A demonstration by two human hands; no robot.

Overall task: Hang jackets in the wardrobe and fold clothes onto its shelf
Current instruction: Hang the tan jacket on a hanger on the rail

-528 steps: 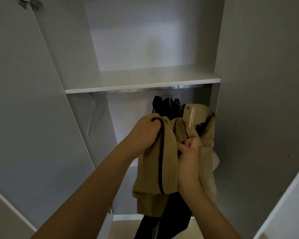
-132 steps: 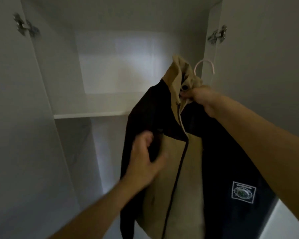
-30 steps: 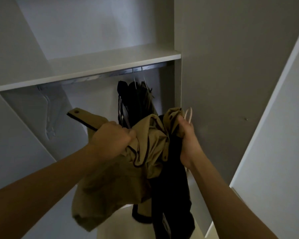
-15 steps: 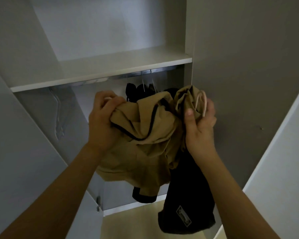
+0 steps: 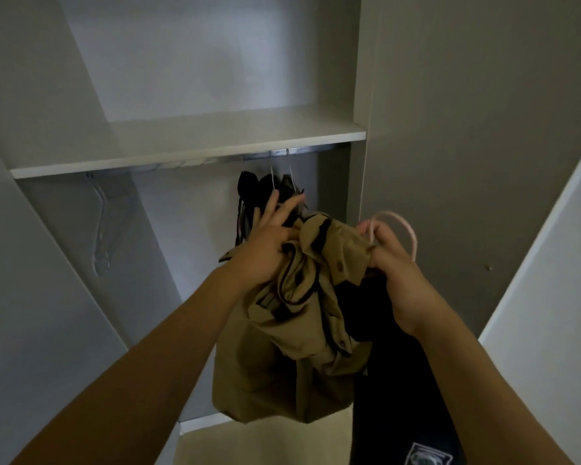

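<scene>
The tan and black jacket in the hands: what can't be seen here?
Head view only:
- Jacket: hem and logo patch cut by bottom edge.
- Pink hanger: body hidden inside the bunched cloth; hook blurred.
- Right hand: fingertips hidden by the fabric.
- Rail: mostly hidden under the shelf.

Dim light is falling softly on the wardrobe's back panel [image 5: 195,58] — edges are bowing, fingers [image 5: 284,208] blurring, corners darkening.

Tan-and-black jacket [image 5: 302,317], pale pink hanger [image 5: 404,229], white shelf [image 5: 188,152].
</scene>
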